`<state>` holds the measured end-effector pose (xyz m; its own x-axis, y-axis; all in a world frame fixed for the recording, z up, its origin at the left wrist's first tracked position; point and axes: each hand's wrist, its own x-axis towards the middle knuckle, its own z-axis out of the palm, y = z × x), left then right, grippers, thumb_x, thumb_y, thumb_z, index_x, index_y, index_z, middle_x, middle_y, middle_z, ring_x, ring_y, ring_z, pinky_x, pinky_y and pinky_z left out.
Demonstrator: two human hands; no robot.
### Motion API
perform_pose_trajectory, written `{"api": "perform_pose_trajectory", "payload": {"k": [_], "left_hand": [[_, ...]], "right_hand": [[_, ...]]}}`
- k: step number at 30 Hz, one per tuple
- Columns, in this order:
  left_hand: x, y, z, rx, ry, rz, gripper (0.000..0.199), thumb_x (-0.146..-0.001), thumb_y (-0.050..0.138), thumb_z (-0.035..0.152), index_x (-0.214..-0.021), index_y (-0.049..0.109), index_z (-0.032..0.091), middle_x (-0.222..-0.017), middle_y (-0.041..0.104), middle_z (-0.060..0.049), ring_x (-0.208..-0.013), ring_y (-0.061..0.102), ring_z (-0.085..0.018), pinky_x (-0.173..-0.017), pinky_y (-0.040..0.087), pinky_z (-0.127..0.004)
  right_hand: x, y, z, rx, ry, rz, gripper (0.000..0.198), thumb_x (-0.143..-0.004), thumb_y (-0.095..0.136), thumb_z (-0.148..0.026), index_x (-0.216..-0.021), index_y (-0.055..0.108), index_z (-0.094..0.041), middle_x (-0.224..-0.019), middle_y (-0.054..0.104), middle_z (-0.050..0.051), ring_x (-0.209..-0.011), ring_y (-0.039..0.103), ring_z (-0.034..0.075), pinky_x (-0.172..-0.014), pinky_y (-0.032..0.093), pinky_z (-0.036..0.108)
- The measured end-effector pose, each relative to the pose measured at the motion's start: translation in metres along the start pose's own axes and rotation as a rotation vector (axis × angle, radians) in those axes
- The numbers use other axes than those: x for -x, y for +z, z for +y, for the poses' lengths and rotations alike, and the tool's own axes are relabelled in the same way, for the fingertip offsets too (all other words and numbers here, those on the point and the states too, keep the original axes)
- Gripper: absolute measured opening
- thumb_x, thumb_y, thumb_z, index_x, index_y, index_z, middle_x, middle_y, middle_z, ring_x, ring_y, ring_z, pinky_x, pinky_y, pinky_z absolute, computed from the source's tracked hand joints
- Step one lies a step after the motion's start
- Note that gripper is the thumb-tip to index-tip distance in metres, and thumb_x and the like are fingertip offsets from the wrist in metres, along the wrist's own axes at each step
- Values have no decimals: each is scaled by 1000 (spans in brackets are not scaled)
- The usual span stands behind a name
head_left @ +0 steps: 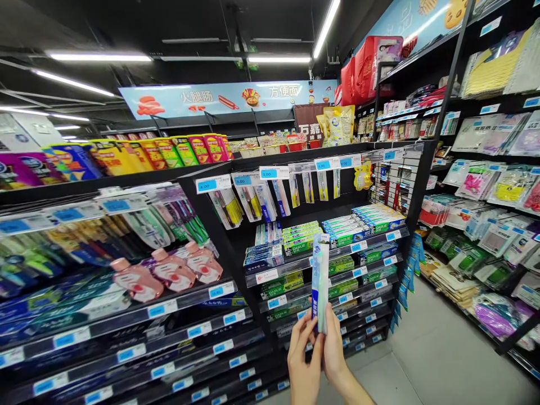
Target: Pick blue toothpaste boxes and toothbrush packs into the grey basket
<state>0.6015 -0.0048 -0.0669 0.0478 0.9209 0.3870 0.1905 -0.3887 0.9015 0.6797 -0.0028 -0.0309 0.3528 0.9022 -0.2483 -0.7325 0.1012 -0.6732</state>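
A toothbrush in a blue-and-clear blister pack [320,281] stands upright in front of me, its pale green handle showing through the plastic. The fingers of my left hand [304,351] close on the pack's lower left edge. On the lower right side, my right hand [334,349] grips the same pack, with its thumb along the edge. Behind the pack are stacked green toothpaste boxes [300,239] on a shelf. Above them, several packaged toothbrushes [323,185] hang from hooks under price tags.
Pink bottles [169,271] stand on the left shelf, below more hanging toothbrushes [183,214]. Snack canisters [160,152] line the top. A yellow packet [363,175] hangs near a wire grid. At right, a rack carries bagged goods [475,180] beside the grey tiled floor [439,343].
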Motion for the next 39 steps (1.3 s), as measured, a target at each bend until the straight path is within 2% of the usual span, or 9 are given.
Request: {"api": "perform_pose_trajectory", "payload": {"k": [2,5,7,13,19,26,39], "left_hand": [[1,-1,-1,-7,5,-7,35,-95,61,42,-126,73,31,-142,59,-14,-133,57,-32,-108,52,-49],[2,-4,-2,-30,34,-13,32,-95,62,39,-123,74,31,-138,59,-13,-131,59,-31,-108,52,-49],[3,-5,-1,-39,56,3,30,-94,63,38,-120,76,31,-135,60,-13,-128,61,-31,-106,53,-48],[4,-1,4,-38,92,71,28,-93,64,38,-116,77,30,-131,61,-13,-124,63,-30,-102,56,-46],[2,-1,2,-57,75,77,28,-94,62,39,-117,75,30,-132,60,-12,-127,60,-30,-103,54,-48],[0,0,4,-56,59,64,27,-95,61,39,-117,73,30,-133,58,-12,-127,59,-30,-105,52,-50],[1,-1,7,-48,39,59,28,-95,60,40,-118,73,30,-134,57,-12,-128,58,-30,-103,53,-47]], "right_hand": [[0,0,0,-1,12,-10,65,-75,73,-73,-110,74,-18,-102,74,7,-72,64,17,-58,53,27],[3,1,-3,1,23,-2,67,-72,74,-74,-108,75,-18,-109,73,10,-92,69,24,-65,56,29],[5,3,-6,6,32,3,70,-69,74,-77,-106,75,-17,-109,74,11,-96,69,27,-67,58,32],[6,10,-8,5,33,32,78,-61,78,-78,-107,74,-16,-107,75,11,-88,70,26,-59,54,30],[4,14,-8,19,27,1,79,-62,77,-79,-105,74,-14,-102,75,11,-81,68,23,-56,52,29],[2,12,-8,32,24,54,72,-62,78,-77,-102,74,-17,-107,73,10,-91,69,26,-61,56,31],[6,16,-11,37,32,43,78,-61,77,-79,-107,69,-17,-106,75,9,-88,69,24,-61,56,31]]}}
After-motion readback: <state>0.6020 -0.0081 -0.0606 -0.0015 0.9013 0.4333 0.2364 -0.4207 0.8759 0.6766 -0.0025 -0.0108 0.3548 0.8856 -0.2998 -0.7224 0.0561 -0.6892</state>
